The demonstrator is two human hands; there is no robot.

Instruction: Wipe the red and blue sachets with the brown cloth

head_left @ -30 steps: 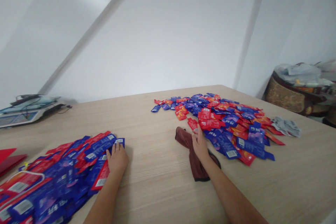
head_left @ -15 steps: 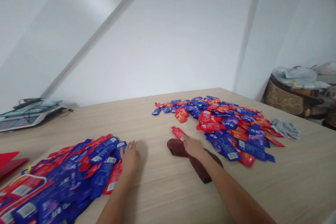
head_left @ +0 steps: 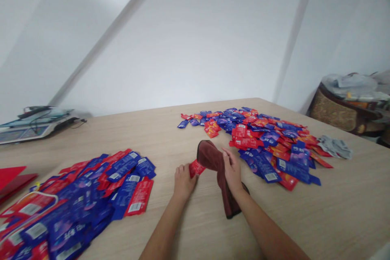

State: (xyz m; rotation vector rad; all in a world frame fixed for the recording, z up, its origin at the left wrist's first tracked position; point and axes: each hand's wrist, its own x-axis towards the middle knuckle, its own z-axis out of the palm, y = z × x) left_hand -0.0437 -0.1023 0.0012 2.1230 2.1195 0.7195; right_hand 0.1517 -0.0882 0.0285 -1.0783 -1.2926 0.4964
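A small, flat, printed red packet (head_left: pixel 198 167) lies on the tabletop between the two hands, its left end covered by the left hand (head_left: pixel 184 180), which grips it between thumb and fingers and is the nearer hand; what shows of its long axis seems to run roughly sideways. The right hand (head_left: pixel 233 170) clasps a dark brown, black-edged soft cloth (head_left: pixel 210 154), whose far end stands just beside the packet's right end; whether they touch I cannot tell. The pale wood-grain tabletop (head_left: pixel 164 138) bears a near-left heap of glossy red and blue packets (head_left: pixel 71 201) and another heap (head_left: pixel 266 138) on the right, near a crumpled grey cloth (head_left: pixel 335 147). Behind stands a plain white wall (head_left: pixel 195 40).
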